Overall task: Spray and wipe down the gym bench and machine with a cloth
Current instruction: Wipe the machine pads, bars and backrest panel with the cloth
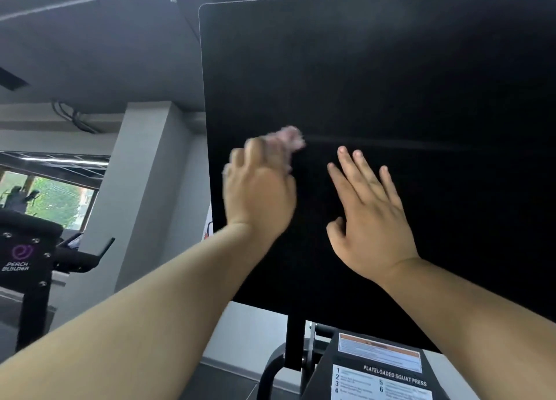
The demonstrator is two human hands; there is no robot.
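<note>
**Item 1. Pale pink-white cloth** (pixel 288 140), soft and bunched, blurred. It lies against the upper middle of the panel, bulging out past the fingertips of the left hand, up and to that hand's right.

**Item 2. Black flat panel** (pixel 391 68), large, matt, rectangular with rounded corners, set nearly upright on the machine. A faint pale streak (pixel 382 143) runs level from the cloth toward the right. Whether it is a damp trail or a reflection cannot be told.

**Item 3. Left hand** (pixel 259 190), back to the camera, its grip closed around the cloth and holding it to the panel. This is the working hand.

**Item 4. Right hand** (pixel 370 216), no grip taken. The fingers are straight and spread and the palm lies flat on the panel, just right of the cloth and slightly lower.

**Relation governing the next stroke:** the bare expanse lies to the right of and above the cloth, with the streak's long axis horizontal. The right hand sits close beneath that line, so by judgement a level rightward pass would skirt its fingertips.

**Stage, as judged:** wiping the panel is under way. No spray bottle shows.

**Surroundings:**
- Printed instruction placard (pixel 379 375), reading "Plateloaded Squat Press", below the panel.
- Black steel frame (pixel 294 342) beneath it.
- Second black machine (pixel 24 258), far left.
- Grey pillar (pixel 144 189).
- Window (pixel 60 202).
</note>
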